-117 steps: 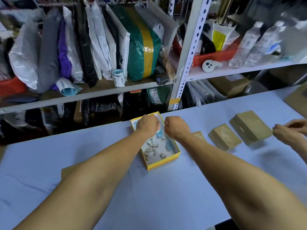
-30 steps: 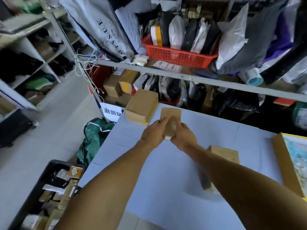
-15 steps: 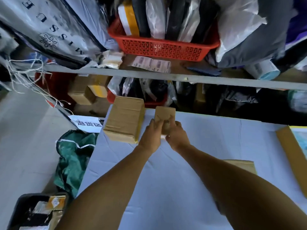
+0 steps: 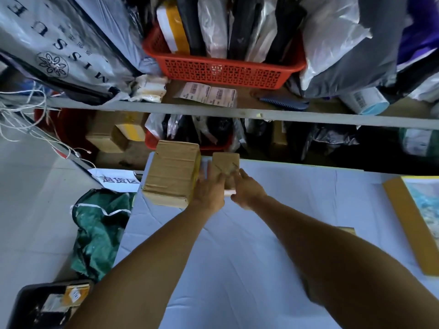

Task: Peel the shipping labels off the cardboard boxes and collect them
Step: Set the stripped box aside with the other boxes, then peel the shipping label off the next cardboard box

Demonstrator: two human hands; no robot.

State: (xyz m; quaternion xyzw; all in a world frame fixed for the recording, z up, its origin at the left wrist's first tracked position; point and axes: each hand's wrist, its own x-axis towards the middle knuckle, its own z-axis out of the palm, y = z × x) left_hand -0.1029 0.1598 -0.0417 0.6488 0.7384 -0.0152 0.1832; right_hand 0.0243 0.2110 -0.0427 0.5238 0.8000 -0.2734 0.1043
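Both hands used to be at the yellow tray [image 4: 403, 222]; now it sits far off past the right hand [image 4: 247, 191]. A moment ago both hands were closed around the small box [image 4: 225, 167]. Now the left hand [image 4: 209, 188] lies flat with fingers spread on it, and the right hand's fingers have opened.

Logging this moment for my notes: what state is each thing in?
small cardboard box: on the table's far edge, both hands on it
larger cardboard box: taped shut, beside it
left hand: fingers extended over the small box
right hand: touching the box's near side
red basket: full of parcels
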